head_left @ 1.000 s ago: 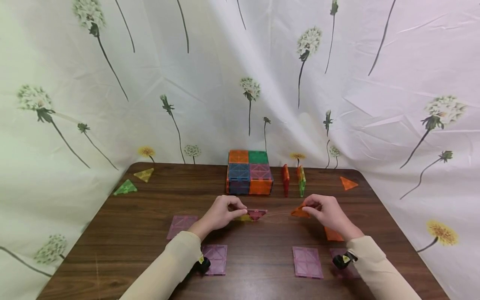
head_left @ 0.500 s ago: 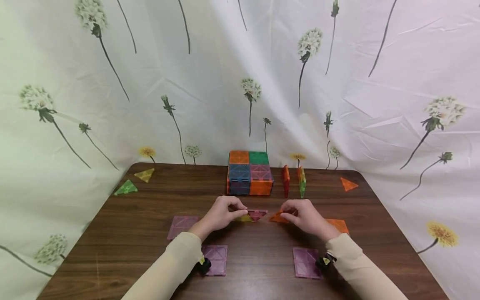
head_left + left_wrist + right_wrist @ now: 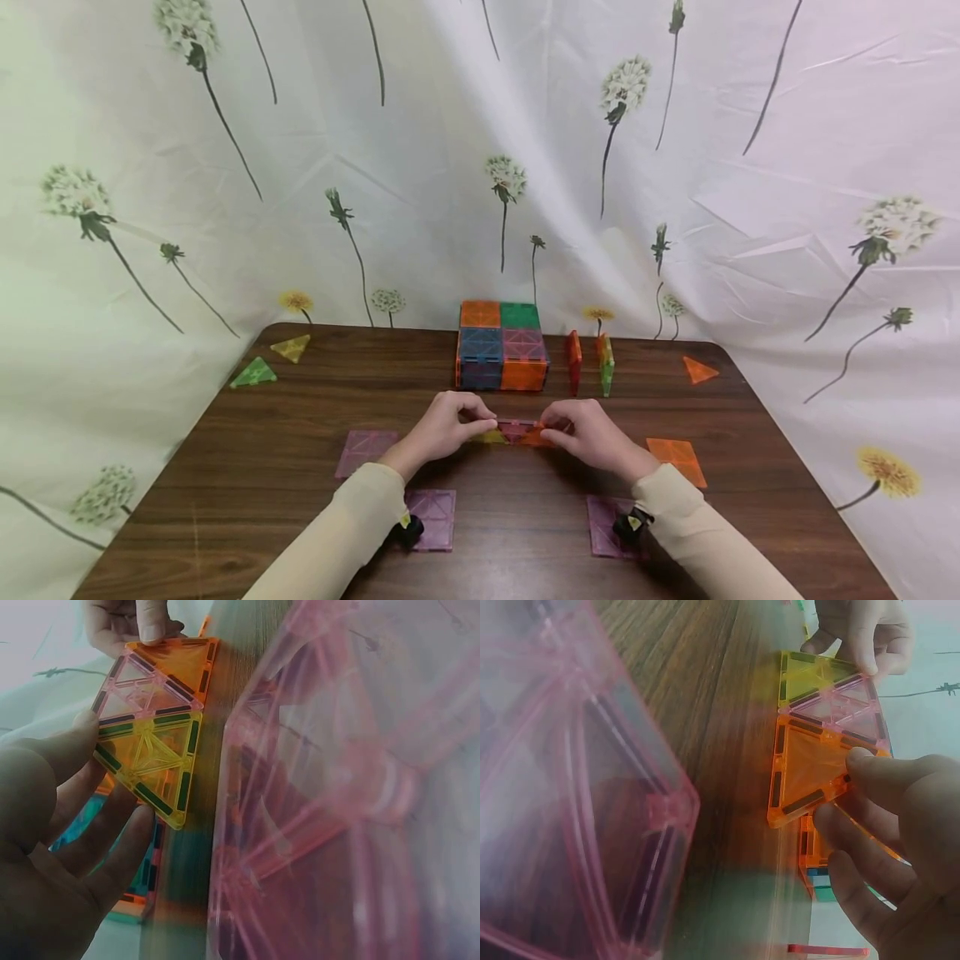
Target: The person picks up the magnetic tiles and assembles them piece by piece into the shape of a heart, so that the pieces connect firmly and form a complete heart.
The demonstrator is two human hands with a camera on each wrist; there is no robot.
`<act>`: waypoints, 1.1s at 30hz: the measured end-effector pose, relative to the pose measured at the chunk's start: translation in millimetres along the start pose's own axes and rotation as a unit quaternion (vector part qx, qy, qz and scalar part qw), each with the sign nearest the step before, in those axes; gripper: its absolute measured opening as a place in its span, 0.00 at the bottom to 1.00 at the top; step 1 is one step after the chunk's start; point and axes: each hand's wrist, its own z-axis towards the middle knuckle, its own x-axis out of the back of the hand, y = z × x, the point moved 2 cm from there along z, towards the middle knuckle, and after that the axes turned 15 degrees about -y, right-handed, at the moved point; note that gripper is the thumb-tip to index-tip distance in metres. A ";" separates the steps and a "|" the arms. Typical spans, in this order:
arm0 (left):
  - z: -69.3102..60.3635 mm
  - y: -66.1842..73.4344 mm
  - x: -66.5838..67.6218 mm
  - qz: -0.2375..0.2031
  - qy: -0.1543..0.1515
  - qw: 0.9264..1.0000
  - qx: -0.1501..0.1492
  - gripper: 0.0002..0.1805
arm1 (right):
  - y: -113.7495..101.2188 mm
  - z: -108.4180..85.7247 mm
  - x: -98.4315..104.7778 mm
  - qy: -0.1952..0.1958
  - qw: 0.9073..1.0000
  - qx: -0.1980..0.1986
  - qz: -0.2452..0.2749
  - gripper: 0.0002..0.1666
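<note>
A yellow triangle (image 3: 161,757), a pink triangle (image 3: 139,694) and an orange triangle (image 3: 806,765) stand upright in a row, edges touching, the pink one point-down in the middle. My left hand (image 3: 442,425) pinches the yellow triangle near its upper corner, thumb on the near face. With thumb and fingers, my right hand (image 3: 588,433) pinches the orange triangle at the other end. In the left wrist view, the left hand (image 3: 56,817) has its lower fingers behind the yellow tile.
A block of coloured square tiles (image 3: 502,346) stands behind the hands, with upright red tiles (image 3: 573,362) and green-edged tiles (image 3: 606,365) to its right. Purple squares (image 3: 431,518) and an orange square (image 3: 677,462) lie nearer. Loose triangles (image 3: 255,372) lie at the back corners.
My right hand has moved left with the orange triangle, which now touches the pink one. My left hand has stayed in place. The orange square at right is now uncovered.
</note>
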 end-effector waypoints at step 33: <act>-3.9 10.2 6.3 0.019 -0.042 0.999 0.022 0.09 | -19.2 2.5 5.5 -0.016 0.996 0.021 -0.084 0.04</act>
